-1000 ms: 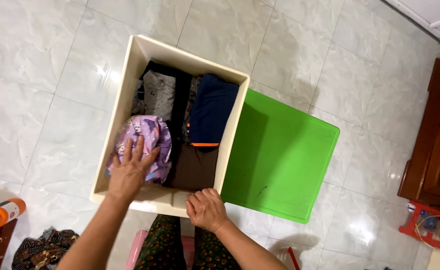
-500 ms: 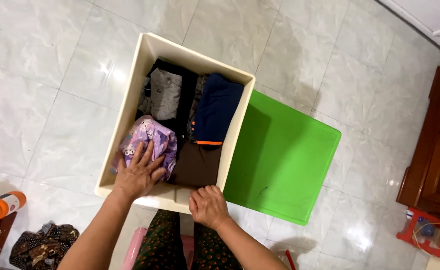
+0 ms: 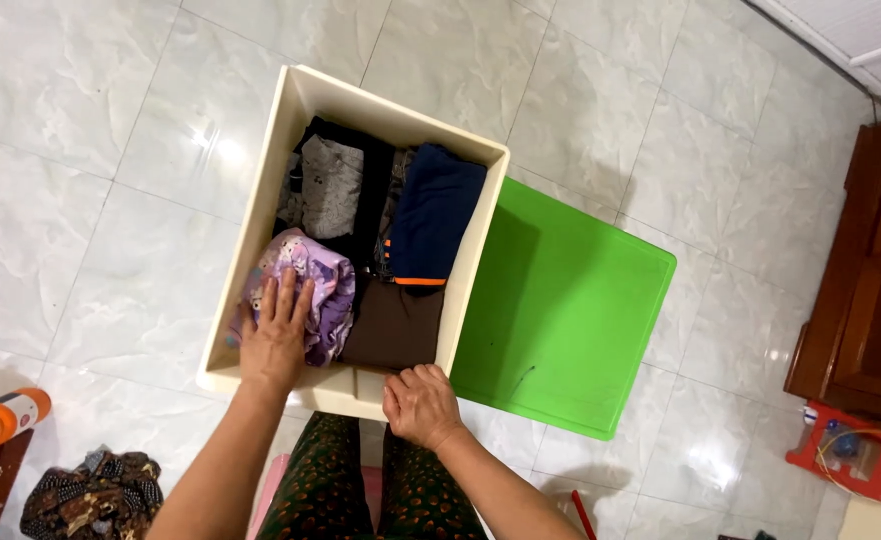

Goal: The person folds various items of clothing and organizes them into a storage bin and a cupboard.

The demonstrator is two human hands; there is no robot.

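Two hands, left (image 3: 276, 340) flat on soft purple cloth (image 3: 313, 285), right (image 3: 419, 405) gripping box rim (image 3: 361, 385)

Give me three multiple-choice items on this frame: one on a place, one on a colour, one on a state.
1. Where does the left hand rest?
A. on the purple garment inside the cream bin
B. on the floor tiles
C. on the wooden cabinet

2. What colour is the lid lying beside the bin?
A. red
B. green
C. blue

3. How is the bin?
A. shut
B. tipped over
C. open, with folded clothes inside

A: the palm lies flat on the garment. B: the flat panel is bright green. C: the clothes show from above.
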